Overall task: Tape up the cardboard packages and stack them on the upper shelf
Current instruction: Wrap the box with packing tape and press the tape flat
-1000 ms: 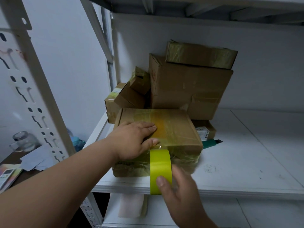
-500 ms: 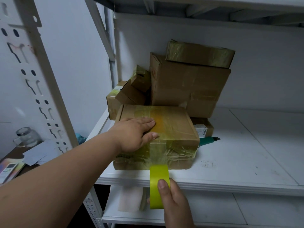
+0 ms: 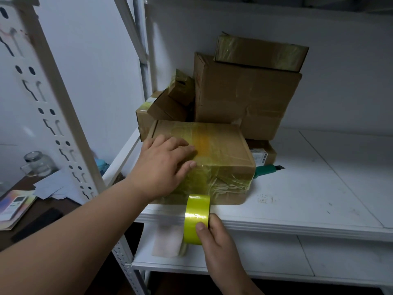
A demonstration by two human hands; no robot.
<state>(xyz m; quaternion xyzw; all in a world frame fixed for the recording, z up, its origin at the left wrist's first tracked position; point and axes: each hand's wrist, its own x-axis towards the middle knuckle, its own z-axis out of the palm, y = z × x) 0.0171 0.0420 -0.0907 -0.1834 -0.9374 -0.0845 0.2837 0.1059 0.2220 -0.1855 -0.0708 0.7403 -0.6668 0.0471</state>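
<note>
A flat cardboard package (image 3: 221,150) wrapped in yellowish clear tape lies at the front left of the white shelf (image 3: 297,201). My left hand (image 3: 163,165) presses flat on its top near the front edge, thumb on the taped corner. My right hand (image 3: 217,233) grips a yellow-green tape roll (image 3: 195,218) just below the package's front face, at the shelf's front lip. A strip of tape runs from the roll up the package's front.
Behind the package stand a large carton (image 3: 244,99) with a taped flat box (image 3: 259,52) on top, and small boxes (image 3: 165,103) at the left. A green cutter (image 3: 268,169) lies to the right. A lower shelf (image 3: 276,258) and a side table (image 3: 27,211) sit below left.
My right hand pulled the tape roll from the package's top edge down its front face, below the shelf lip, then came slightly back up. My left hand stayed pressing on the package.
</note>
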